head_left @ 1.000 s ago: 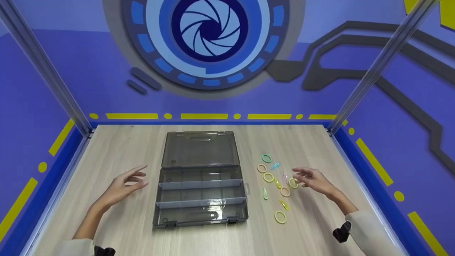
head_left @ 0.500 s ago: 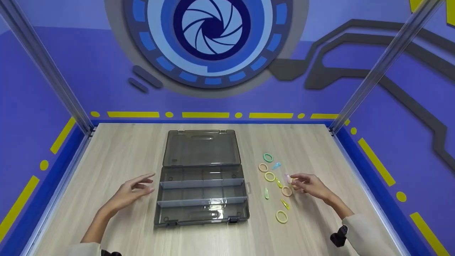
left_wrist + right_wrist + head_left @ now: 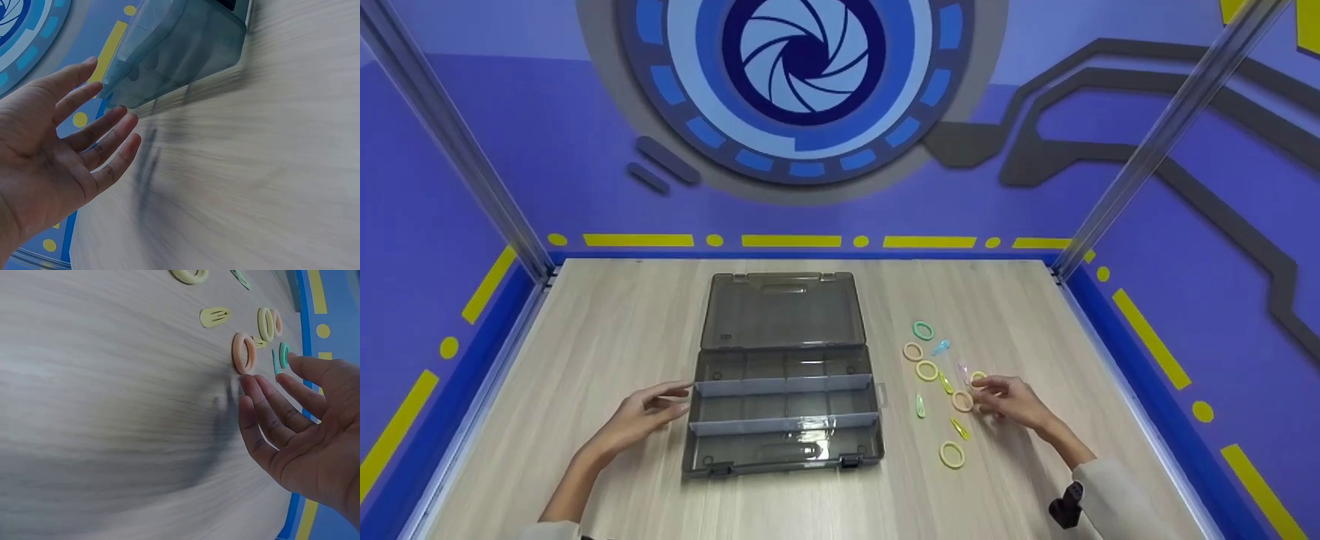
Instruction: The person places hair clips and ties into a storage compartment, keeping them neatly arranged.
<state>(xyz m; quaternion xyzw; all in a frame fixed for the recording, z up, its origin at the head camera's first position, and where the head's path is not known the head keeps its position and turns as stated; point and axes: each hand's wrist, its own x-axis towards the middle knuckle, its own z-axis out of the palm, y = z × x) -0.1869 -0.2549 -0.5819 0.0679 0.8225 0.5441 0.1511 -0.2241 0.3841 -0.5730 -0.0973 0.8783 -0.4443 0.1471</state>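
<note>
Right hand [image 3: 1011,400] has shifted, partly covering one ring [image 3: 978,373] near clips [image 3: 946,384].

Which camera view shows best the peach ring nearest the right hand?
The right wrist view: the peach ring appears larger there, near the right hand. The head view shows it smaller, from above; the left wrist view does not show it.
</note>
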